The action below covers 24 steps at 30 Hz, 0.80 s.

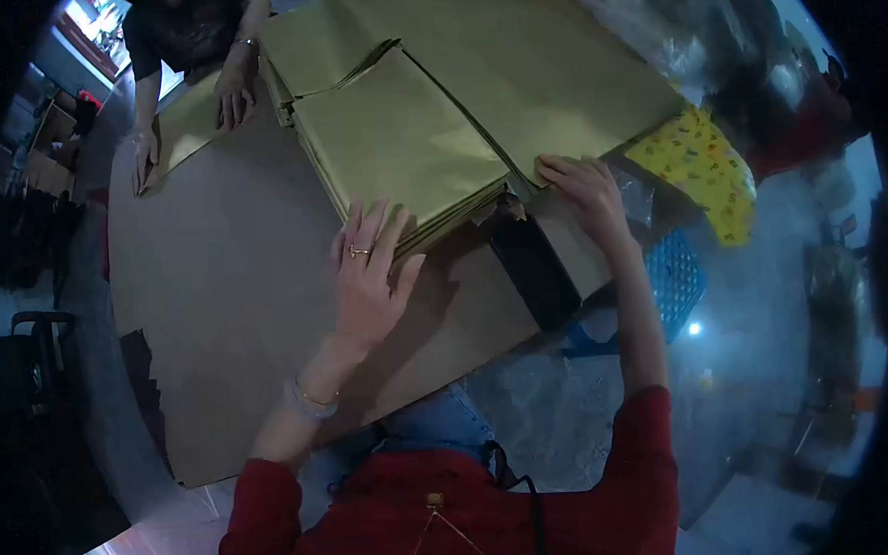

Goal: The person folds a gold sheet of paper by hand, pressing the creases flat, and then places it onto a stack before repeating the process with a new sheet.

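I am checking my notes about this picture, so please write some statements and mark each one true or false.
1. The left hand touches the stack of gold sheets. True.
2. The right hand holds a black object. False: its fingers are at the edge of the big gold sheet.
3. The left hand wears a ring. True.
4. The sleeves are green. False: they are red.
5. Another person's hands are also in view. True.

Red top [384, 514], jeans [439, 420] and 1 ring [359, 250] are worn.
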Each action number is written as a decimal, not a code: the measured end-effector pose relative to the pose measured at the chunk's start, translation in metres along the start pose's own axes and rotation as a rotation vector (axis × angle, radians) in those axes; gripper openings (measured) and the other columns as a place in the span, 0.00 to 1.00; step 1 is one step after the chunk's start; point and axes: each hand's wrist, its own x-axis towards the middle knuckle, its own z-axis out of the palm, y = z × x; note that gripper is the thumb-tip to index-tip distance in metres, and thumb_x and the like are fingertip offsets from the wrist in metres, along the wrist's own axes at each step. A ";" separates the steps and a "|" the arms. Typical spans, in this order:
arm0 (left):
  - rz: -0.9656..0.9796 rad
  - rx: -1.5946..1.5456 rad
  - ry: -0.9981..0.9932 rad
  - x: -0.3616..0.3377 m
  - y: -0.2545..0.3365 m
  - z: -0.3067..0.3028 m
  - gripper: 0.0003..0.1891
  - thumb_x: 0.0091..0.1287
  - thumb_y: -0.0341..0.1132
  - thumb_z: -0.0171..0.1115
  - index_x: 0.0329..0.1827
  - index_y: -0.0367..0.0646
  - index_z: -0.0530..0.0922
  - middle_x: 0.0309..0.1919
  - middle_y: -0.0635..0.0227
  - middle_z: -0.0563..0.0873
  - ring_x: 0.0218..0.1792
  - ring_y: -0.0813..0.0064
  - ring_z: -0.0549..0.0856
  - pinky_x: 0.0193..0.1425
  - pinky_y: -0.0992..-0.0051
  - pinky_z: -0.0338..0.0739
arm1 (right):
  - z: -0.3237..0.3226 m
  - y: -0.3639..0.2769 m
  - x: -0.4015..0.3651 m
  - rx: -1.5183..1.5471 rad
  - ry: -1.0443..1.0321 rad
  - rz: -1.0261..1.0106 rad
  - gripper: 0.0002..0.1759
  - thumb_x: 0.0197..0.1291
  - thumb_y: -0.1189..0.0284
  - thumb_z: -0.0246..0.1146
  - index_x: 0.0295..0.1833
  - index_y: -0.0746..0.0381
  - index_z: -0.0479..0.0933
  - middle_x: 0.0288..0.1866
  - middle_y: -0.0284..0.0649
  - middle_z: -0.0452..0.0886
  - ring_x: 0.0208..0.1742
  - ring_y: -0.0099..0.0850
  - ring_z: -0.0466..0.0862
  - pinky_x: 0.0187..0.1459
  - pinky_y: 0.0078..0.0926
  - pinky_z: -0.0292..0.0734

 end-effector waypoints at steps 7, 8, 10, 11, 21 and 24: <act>0.098 -0.145 -0.024 0.043 0.015 -0.011 0.19 0.67 0.36 0.59 0.60 0.43 0.75 0.66 0.63 0.72 0.71 0.59 0.64 0.68 0.61 0.58 | 0.007 0.002 0.005 0.306 0.084 0.149 0.10 0.59 0.72 0.62 0.46 0.58 0.82 0.50 0.34 0.83 0.54 0.33 0.80 0.58 0.33 0.68; 0.154 -0.204 -0.041 0.058 0.016 -0.009 0.18 0.66 0.35 0.60 0.58 0.43 0.77 0.62 0.63 0.75 0.69 0.60 0.67 0.68 0.62 0.60 | 0.012 0.005 0.003 0.351 0.128 0.191 0.09 0.58 0.73 0.63 0.44 0.60 0.82 0.48 0.36 0.84 0.51 0.34 0.82 0.56 0.32 0.71; 0.236 -0.308 -0.078 0.093 0.015 0.001 0.16 0.65 0.37 0.62 0.54 0.45 0.80 0.55 0.62 0.81 0.65 0.62 0.73 0.63 0.67 0.68 | 0.008 -0.003 0.007 0.427 0.157 0.275 0.08 0.57 0.73 0.64 0.42 0.61 0.82 0.46 0.37 0.85 0.48 0.33 0.83 0.52 0.31 0.73; 0.235 -0.309 -0.077 0.112 0.018 0.006 0.16 0.65 0.37 0.62 0.54 0.45 0.80 0.55 0.62 0.81 0.65 0.62 0.73 0.63 0.67 0.68 | 0.007 -0.007 0.009 0.503 0.186 0.359 0.07 0.56 0.74 0.65 0.41 0.63 0.82 0.43 0.38 0.86 0.44 0.33 0.84 0.48 0.29 0.75; 0.335 -0.166 -0.680 0.211 0.023 0.086 0.14 0.62 0.39 0.61 0.49 0.46 0.82 0.42 0.59 0.86 0.46 0.57 0.83 0.51 0.63 0.77 | 0.014 -0.002 0.011 0.769 0.206 0.732 0.09 0.55 0.74 0.69 0.40 0.68 0.81 0.31 0.33 0.81 0.34 0.19 0.77 0.40 0.17 0.73; 0.312 -0.152 -0.773 0.220 0.023 0.099 0.12 0.61 0.35 0.60 0.46 0.44 0.82 0.40 0.57 0.85 0.45 0.56 0.83 0.49 0.62 0.77 | 0.020 -0.001 0.010 0.833 0.184 0.792 0.12 0.55 0.75 0.69 0.43 0.68 0.79 0.33 0.32 0.80 0.35 0.17 0.75 0.40 0.16 0.73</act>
